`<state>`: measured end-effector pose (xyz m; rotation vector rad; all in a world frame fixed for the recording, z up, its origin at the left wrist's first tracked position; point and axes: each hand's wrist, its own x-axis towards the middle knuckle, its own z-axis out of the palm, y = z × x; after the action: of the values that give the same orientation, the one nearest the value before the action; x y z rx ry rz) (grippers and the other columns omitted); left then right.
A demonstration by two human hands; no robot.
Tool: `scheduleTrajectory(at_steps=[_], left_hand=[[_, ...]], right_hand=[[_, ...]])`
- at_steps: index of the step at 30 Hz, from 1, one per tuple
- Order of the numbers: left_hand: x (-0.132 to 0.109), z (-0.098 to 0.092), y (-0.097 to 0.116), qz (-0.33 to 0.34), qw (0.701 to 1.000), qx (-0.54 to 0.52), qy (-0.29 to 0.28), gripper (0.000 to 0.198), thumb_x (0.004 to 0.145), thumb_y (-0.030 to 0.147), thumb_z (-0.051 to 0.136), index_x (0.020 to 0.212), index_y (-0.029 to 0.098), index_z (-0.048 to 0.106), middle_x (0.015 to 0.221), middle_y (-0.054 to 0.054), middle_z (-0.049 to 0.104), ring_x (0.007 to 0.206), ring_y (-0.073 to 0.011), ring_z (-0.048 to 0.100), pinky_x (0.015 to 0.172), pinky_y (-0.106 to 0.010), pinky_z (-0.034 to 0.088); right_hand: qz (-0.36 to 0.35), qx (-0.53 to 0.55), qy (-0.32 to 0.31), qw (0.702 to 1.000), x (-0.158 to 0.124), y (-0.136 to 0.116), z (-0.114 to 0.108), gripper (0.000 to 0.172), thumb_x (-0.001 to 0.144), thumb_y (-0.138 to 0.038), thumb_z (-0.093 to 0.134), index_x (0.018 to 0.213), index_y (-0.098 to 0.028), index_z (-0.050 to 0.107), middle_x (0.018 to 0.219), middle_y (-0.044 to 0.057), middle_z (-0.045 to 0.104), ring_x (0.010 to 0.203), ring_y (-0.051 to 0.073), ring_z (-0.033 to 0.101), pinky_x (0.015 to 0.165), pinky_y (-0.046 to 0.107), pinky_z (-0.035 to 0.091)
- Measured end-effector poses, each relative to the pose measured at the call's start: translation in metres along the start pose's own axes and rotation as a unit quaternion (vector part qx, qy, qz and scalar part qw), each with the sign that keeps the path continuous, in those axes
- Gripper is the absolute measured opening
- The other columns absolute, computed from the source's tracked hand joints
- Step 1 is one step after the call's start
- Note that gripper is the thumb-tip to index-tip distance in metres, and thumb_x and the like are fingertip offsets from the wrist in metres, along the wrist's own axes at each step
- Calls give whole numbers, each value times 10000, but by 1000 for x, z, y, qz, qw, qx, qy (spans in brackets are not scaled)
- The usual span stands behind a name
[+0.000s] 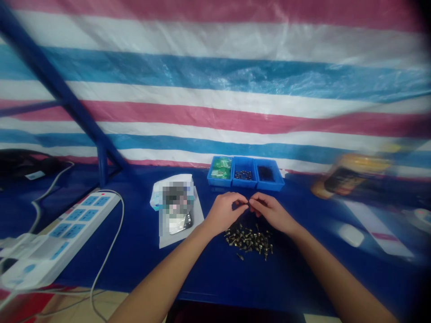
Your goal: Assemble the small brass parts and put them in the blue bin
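Note:
My left hand [226, 210] and my right hand [269, 211] meet at their fingertips over the blue table. Both are pinched around something small and dark, too small to make out. Just below them lies a loose pile of small brass-coloured metal parts [251, 240]. Beyond my hands three blue bins stand side by side: the left bin [219, 181] holds green and white pieces, the middle bin [243, 183] small metal parts, the right bin [271, 185] dark small pieces.
Left of my hands, a phone [182, 224] rests on white paper [198, 215]. A white power strip [84, 224] with cables lies farther left. On the right are a blurred jar [350, 175], a white case [351, 235] and a pale flat box [377, 229]. Striped sheeting hangs behind.

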<state>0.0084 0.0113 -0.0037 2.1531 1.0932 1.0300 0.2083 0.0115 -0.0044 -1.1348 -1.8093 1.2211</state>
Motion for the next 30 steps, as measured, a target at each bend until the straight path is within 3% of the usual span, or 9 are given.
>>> scheduleTrajectory(at_steps=[14, 30], left_hand=[[0, 0, 1, -24, 1000, 11, 13, 108, 869, 231, 621, 944, 235, 700, 850, 22, 702, 782, -138, 622, 744, -273, 454], [-1, 1, 1, -5, 999, 40, 6, 112, 875, 218, 609, 946, 243, 692, 882, 19, 704, 820, -154, 616, 767, -292, 458]], right_hand=[[9, 20, 12, 1000, 1, 2, -1, 235, 907, -412, 569, 899, -182, 612, 743, 1, 599, 632, 120, 524, 597, 258, 425], [3, 18, 12, 1000, 2, 1, -1, 221, 899, -403, 576, 921, -187, 619, 752, 2, 606, 631, 122, 529, 593, 262, 428]])
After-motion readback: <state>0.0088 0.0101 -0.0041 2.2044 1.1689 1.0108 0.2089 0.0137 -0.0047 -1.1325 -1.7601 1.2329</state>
